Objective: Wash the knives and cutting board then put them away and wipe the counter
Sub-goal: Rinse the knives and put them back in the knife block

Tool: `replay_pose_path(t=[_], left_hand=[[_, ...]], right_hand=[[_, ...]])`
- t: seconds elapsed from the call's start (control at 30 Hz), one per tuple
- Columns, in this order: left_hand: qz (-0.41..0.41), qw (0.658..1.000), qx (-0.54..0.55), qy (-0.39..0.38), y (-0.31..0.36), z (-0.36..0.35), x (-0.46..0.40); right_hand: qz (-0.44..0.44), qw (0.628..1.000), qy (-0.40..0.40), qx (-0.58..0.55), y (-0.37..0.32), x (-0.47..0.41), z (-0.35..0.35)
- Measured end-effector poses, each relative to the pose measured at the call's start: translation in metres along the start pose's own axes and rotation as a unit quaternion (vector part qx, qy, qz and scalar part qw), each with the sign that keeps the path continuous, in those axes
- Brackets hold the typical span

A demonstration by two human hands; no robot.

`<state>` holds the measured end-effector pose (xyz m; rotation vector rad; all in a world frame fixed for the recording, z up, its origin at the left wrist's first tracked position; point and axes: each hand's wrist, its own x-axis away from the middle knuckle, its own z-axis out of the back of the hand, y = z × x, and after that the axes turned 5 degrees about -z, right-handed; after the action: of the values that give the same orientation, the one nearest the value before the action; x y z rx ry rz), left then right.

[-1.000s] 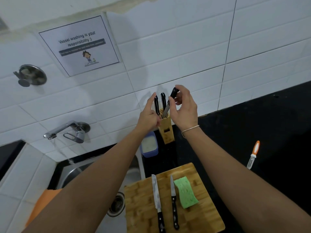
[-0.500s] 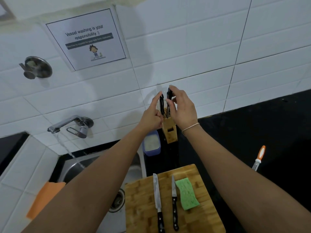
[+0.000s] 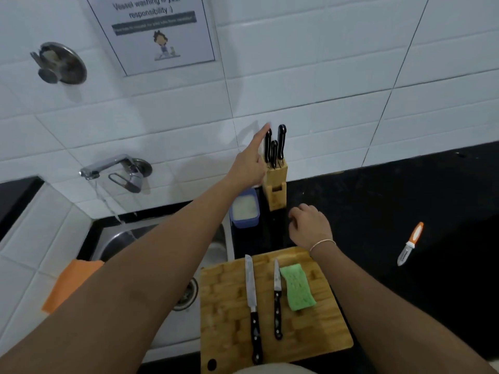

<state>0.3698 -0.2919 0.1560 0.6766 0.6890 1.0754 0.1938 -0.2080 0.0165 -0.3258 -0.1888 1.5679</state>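
Observation:
A wooden knife block [image 3: 275,175] stands against the tiled wall with three black-handled knives [image 3: 281,141] in its slots. My left hand [image 3: 249,163] rests against the block's left side, one finger stretched up beside the handles. My right hand [image 3: 309,228] hovers over the black counter [image 3: 405,201] just beyond the wooden cutting board [image 3: 226,300], fingers loosely curled and holding nothing. On the board lie a long knife [image 3: 252,300], a shorter knife [image 3: 277,295] and a green sponge [image 3: 297,286].
The tap [image 3: 108,166] runs water into the steel sink [image 3: 121,238] at left. An orange cloth [image 3: 70,282] hangs over the sink's left edge. A small blue tub [image 3: 244,209] sits beside the block. An orange-handled peeler [image 3: 410,242] lies on the counter at right.
My right hand pushed the knife down into the block, let go and drew back toward the cutting board. My left hand stays at the block.

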Motion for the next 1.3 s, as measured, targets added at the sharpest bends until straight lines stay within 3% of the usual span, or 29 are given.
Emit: replay_pose_path(t=[0.07,0.17,0.37,0.5,0.67,0.9,1.13,1.3], left_hand=[[-0.005,1.000,-0.001,0.003,0.000,-0.004,0.001],[-0.030,0.999,-0.031,0.017,-0.007,-0.008,0.006],[-0.024,0.998,-0.028,0.047,-0.037,-0.027,0.043],[0.014,1.000,-0.024,-0.001,-0.064,-0.028,0.087],[0.057,0.991,-0.016,-0.120,-0.087,-0.029,0.125],[0.052,0.985,0.026,-0.162,-0.095,-0.007,0.162],[0.070,0.992,0.036,-0.103,-0.115,0.035,0.192],[0.089,0.995,0.003,0.055,-0.156,0.088,0.211]], right_hand=[[-0.009,0.998,-0.024,-0.052,-0.009,0.004,0.001],[-0.006,0.984,-0.146,-0.101,-0.026,0.011,0.003],[-0.038,0.930,-0.365,-0.015,-0.066,0.032,0.004],[-0.080,0.889,-0.447,0.059,-0.092,0.061,-0.001],[-0.110,0.897,-0.395,0.164,-0.112,0.098,-0.013],[-0.187,0.934,-0.279,0.125,-0.128,0.119,-0.011],[-0.137,0.963,-0.228,0.038,-0.185,0.098,0.013],[-0.098,0.943,-0.241,-0.207,-0.245,0.071,-0.001]])
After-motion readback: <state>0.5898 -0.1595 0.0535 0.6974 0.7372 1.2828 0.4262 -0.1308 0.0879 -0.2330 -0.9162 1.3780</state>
